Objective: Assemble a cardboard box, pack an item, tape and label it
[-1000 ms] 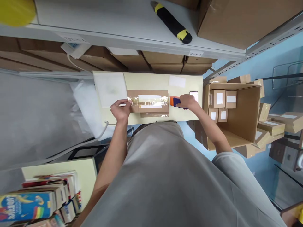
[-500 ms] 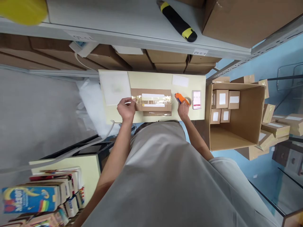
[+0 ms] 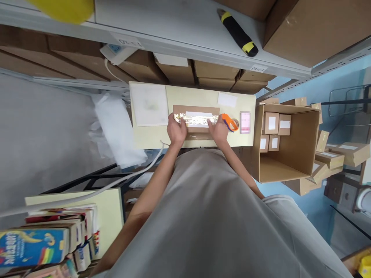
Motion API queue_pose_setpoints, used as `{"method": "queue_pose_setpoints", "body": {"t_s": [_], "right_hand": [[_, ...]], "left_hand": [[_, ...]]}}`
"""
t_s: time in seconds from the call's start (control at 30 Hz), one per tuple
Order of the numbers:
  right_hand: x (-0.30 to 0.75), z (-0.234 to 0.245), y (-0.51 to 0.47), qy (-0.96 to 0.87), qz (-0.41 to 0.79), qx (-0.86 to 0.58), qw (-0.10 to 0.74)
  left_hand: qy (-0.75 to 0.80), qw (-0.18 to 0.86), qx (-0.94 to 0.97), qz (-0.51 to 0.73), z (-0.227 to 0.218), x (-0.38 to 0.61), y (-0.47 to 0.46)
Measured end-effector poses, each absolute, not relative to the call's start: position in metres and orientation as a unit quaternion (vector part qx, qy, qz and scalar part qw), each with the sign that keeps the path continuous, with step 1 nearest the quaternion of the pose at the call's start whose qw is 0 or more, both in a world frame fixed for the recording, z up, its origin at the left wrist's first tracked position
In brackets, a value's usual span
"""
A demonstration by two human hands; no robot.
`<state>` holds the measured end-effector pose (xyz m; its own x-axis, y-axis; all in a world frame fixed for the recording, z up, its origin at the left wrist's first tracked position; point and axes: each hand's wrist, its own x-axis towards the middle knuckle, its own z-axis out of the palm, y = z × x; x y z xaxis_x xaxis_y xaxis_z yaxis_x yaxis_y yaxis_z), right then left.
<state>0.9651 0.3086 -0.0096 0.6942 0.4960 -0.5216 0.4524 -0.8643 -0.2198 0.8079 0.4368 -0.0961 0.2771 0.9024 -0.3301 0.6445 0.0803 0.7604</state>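
A brown cardboard box (image 3: 197,129) with shiny clear tape and a white label on top lies on the pale yellow table (image 3: 150,137). My left hand (image 3: 177,130) grips its left end, thumb on the taped top. At the right end my right hand (image 3: 218,132) holds it the same way, thumb on top and fingers over the far side. Just beyond that hand, an orange tape dispenser (image 3: 230,122) with a tape roll rests on the table, out of my grasp. A phone (image 3: 245,122) with a lit screen lies further right.
Right of the table stands a large open carton (image 3: 298,146) with several small labelled boxes inside. Above the table's far edge runs a grey shelf (image 3: 174,34) bearing a black-and-yellow utility knife (image 3: 239,34). A white sheet stack (image 3: 150,105) lies at the table's left.
My right hand has let go of the tape dispenser and moved left onto the box's right end. My left hand has closed around the left end. The camera view has shifted slightly.
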Motion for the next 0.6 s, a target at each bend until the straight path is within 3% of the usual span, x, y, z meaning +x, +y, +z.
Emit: {"method": "queue_pose_setpoints", "body": {"t_s": [0.13, 0.23, 0.43, 0.6], "right_hand": [[0.965, -0.015, 0.313, -0.238, 0.285, -0.928, 0.014], [0.974, -0.019, 0.299, -0.236, 0.289, -0.924, 0.088], [0.976, -0.010, 0.280, -0.195, 0.324, -0.893, 0.245], [0.966, 0.020, 0.282, -0.206, 0.263, -0.895, 0.296]], "left_hand": [[0.604, 0.438, 0.655, 0.118, -0.097, 0.814, 0.438], [0.587, 0.463, 0.651, 0.128, -0.099, 0.805, 0.446], [0.541, 0.626, 0.537, 0.164, -0.090, 0.778, 0.465], [0.503, 0.603, 0.582, 0.214, -0.065, 0.750, 0.478]]}}
